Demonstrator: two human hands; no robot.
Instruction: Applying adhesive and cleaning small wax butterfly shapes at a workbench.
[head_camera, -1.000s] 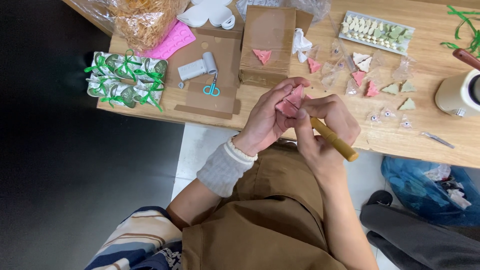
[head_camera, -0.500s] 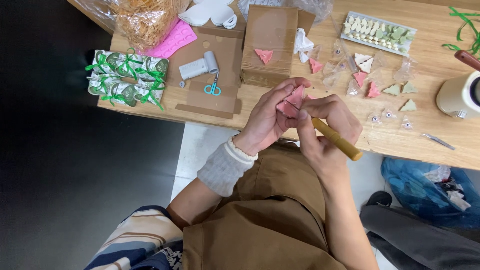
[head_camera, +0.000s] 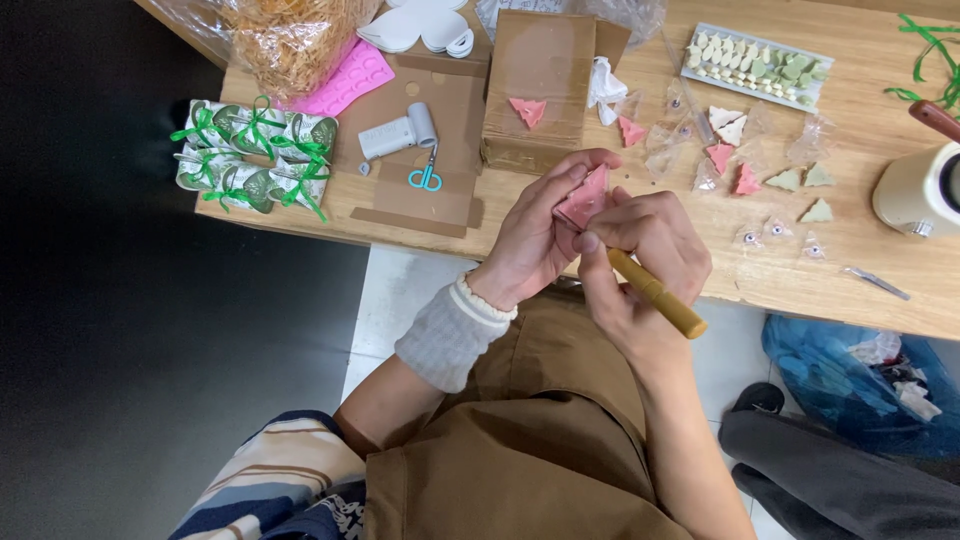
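My left hand pinches a small pink tree-shaped piece just above the near edge of the wooden table. My right hand grips a thin tool with a yellow-brown wooden handle; its tip touches the pink piece. Both hands sit close together over my lap, above a brown apron. More pink, white and green tree-shaped pieces lie on the table to the right, some in clear little bags.
A cardboard box carries one pink piece. Left of it lie teal scissors, a small grey device, a pink mould and green-ribboned packets. A cream pot stands far right. A blue bag sits on the floor.
None apart from slight finger shifts; both hands stay on the pink piece and the tool.
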